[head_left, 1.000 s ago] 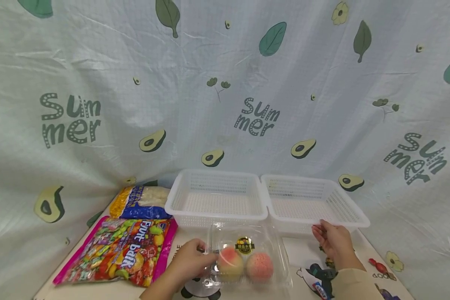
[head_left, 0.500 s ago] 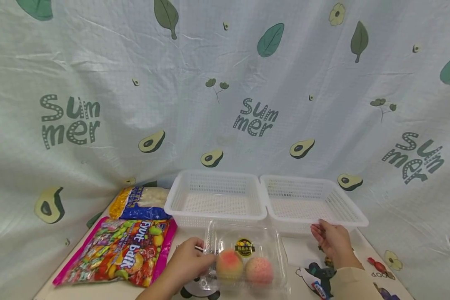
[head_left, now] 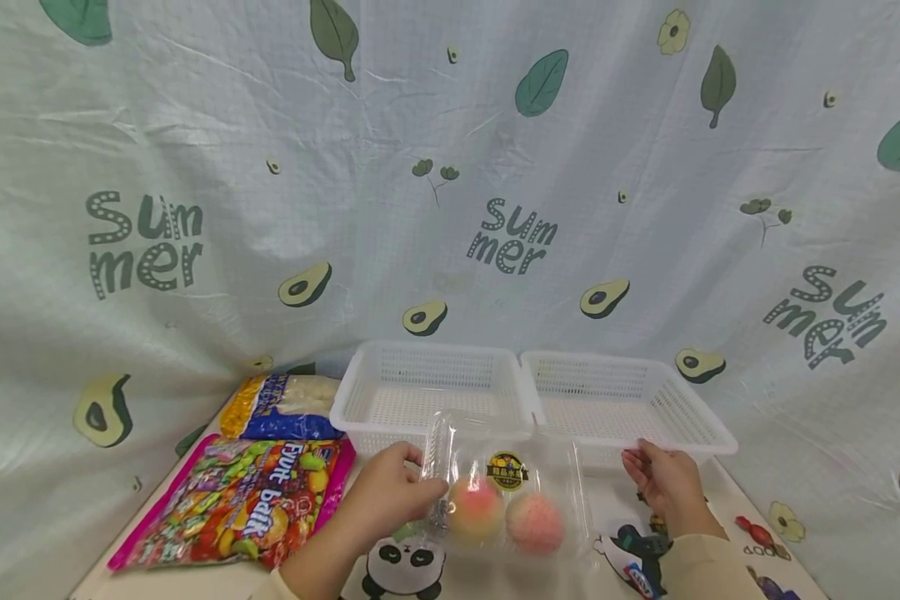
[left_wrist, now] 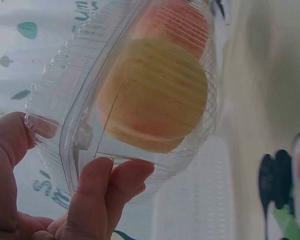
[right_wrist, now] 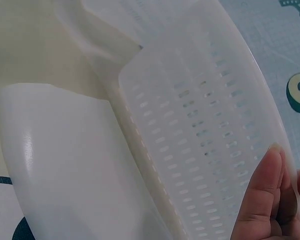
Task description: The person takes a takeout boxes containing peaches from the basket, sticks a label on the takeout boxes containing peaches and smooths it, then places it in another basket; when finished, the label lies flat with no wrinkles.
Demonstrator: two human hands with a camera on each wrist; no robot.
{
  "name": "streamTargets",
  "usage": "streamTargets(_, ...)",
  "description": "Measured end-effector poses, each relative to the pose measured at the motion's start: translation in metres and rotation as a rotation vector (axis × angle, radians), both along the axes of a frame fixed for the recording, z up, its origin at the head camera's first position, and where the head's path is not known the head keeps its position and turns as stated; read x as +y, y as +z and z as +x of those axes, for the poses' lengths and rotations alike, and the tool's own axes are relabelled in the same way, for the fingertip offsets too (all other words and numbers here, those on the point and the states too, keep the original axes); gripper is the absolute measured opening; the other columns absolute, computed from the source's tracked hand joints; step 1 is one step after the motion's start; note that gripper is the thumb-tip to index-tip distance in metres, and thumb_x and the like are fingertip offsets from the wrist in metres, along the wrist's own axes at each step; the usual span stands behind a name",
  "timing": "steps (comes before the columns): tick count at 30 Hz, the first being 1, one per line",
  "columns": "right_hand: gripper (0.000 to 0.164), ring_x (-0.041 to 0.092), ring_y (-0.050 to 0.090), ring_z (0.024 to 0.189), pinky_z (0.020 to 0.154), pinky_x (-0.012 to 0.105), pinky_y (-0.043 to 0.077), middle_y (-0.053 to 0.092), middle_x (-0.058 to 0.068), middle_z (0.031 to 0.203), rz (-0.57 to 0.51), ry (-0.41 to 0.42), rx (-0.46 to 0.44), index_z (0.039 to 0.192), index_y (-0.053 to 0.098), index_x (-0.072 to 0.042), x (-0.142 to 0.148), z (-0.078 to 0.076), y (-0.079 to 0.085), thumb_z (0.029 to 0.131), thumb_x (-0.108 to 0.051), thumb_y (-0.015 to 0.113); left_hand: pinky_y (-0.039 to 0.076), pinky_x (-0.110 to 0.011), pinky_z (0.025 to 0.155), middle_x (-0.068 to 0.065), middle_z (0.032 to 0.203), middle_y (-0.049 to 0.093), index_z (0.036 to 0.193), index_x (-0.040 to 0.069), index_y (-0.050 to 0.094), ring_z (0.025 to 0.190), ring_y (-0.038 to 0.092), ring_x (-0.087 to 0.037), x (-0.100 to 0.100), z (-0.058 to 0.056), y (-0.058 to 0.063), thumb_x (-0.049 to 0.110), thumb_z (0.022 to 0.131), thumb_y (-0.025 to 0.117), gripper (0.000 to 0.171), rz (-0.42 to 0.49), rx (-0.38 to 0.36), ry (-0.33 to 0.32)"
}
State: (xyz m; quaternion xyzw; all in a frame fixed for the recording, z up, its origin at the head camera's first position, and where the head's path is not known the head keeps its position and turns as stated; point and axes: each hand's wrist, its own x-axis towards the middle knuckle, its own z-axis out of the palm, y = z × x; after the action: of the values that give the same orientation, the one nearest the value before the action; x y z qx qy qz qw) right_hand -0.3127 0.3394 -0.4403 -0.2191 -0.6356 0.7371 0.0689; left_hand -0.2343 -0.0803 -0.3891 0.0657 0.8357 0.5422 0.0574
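My left hand (head_left: 397, 492) pinches the left edge of a clear plastic clamshell box (head_left: 510, 433), thumb on one side and fingers on the other. Inside the lidded box lie two peaches (head_left: 536, 523), one red and yellow, one pink; a black and gold label is on the lid. In the left wrist view, the box (left_wrist: 90, 65) is tilted and raised above the table. My right hand (head_left: 667, 483) grips the front rim of the right white plastic basket (head_left: 708, 425); its fingers (right_wrist: 262, 195) lie against the perforated outer wall in the right wrist view.
A second white basket (head_left: 431, 433) stands left of the gripped one. On the left lie a pink-edged candy bag (head_left: 232, 500) and a blue and yellow bag (head_left: 288, 404). Small wrapped pieces, one red (head_left: 753, 529), lie at right. A printed curtain (head_left: 450, 167) hangs behind.
My left hand has lifted the clamshell box with the peaches forward and slightly right, so it now overlaps the left basket's front edge. The right hand stays on its basket rim.
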Motion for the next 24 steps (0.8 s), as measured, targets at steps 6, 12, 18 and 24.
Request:
streamTargets(6, 0.040, 0.009, 0.073, 0.087, 0.086, 0.022, 0.060, 0.068, -0.002, 0.086, -0.006, 0.004, 0.008, 0.137, 0.047, -0.003, -0.002, 0.002, 0.002, 0.109, -0.031, 0.049, 0.062, -0.035, 0.066, -0.010, 0.092, 0.069, 0.120, 0.002, 0.054, 0.071, 0.070, -0.019, 0.016, -0.015, 0.025, 0.033, 0.085, 0.079, 0.053, 0.006, 0.065, 0.010)
streamTargets(12, 0.036, 0.009, 0.072, 0.086, 0.083, 0.021, 0.060, 0.068, -0.003, 0.087, 0.005, 0.012, 0.024, 0.136, 0.047, -0.008, -0.002, 0.004, 0.002, 0.109, -0.032, 0.050, 0.062, -0.033, 0.068, -0.012, 0.101, 0.066, 0.121, 0.003, 0.055, 0.073, 0.071, -0.019, 0.043, -0.045, 0.043, 0.033, 0.085, 0.077, 0.052, 0.037, 0.091, 0.055)
streamTargets(18, 0.031, 0.006, 0.068, 0.080, 0.083, 0.021, 0.060, 0.065, -0.003, 0.087, 0.001, 0.012, 0.016, 0.128, 0.049, -0.009, -0.001, 0.004, 0.000, 0.108, -0.032, 0.051, 0.063, -0.036, 0.074, -0.017, 0.126, 0.059, 0.118, 0.003, 0.056, 0.075, 0.074, -0.020, 0.069, -0.074, 0.051, 0.034, 0.086, 0.075, 0.049, 0.085, 0.071, 0.096)
streamTargets(24, 0.031, 0.007, 0.071, 0.084, 0.086, 0.021, 0.059, 0.067, -0.002, 0.088, -0.012, -0.003, 0.007, 0.126, 0.051, -0.006, 0.001, 0.001, -0.002, 0.109, -0.032, 0.050, 0.060, -0.035, 0.070, -0.014, 0.121, 0.059, 0.107, 0.006, 0.055, 0.071, 0.073, -0.019, 0.094, -0.096, 0.052, 0.035, 0.086, 0.075, 0.041, 0.099, 0.058, 0.111)
